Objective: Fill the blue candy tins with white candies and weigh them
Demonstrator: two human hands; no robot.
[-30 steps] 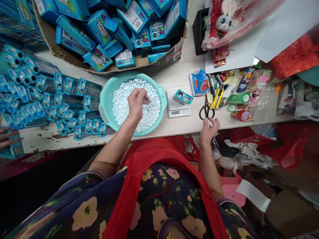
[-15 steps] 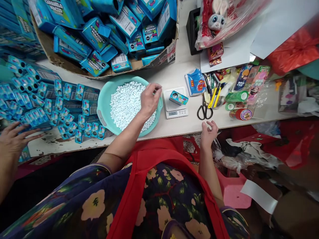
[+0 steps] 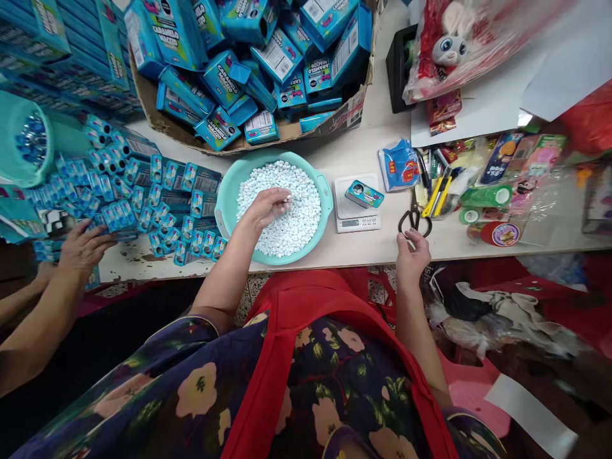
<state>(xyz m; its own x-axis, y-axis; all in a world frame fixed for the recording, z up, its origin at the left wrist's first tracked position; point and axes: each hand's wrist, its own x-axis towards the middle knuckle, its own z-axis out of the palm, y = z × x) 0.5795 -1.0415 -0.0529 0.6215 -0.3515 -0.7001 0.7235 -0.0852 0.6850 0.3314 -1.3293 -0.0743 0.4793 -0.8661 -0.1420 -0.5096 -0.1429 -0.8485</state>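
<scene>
Over the light green basin (image 3: 224,220) of small white candies (image 3: 287,233), my left hand (image 3: 268,207) is closed in a pinch. A white candy (image 3: 288,197) shows at its fingertips. To the right of the basin, a small blue candy box (image 3: 364,194) lies on the white digital scale (image 3: 340,207), its round hole facing left. My right hand (image 3: 413,255) rests at the table's front edge, close below the black scissors (image 3: 415,220). Its fingers are loosely bent and apart, holding nothing I can see.
Left of the basin stand many small blue boxes (image 3: 191,201). A cardboard carton (image 3: 329,131) of bigger blue boxes is behind it. A co-worker's hands (image 3: 83,252) work at far left beside a green bucket (image 3: 67,143). Yellow cutters (image 3: 437,194) and candy packs lie right.
My left hand has gone from the basin's right rim, beside the scale, back to the middle of the candies. The view has shifted left. My right hand stays near the scissors.
</scene>
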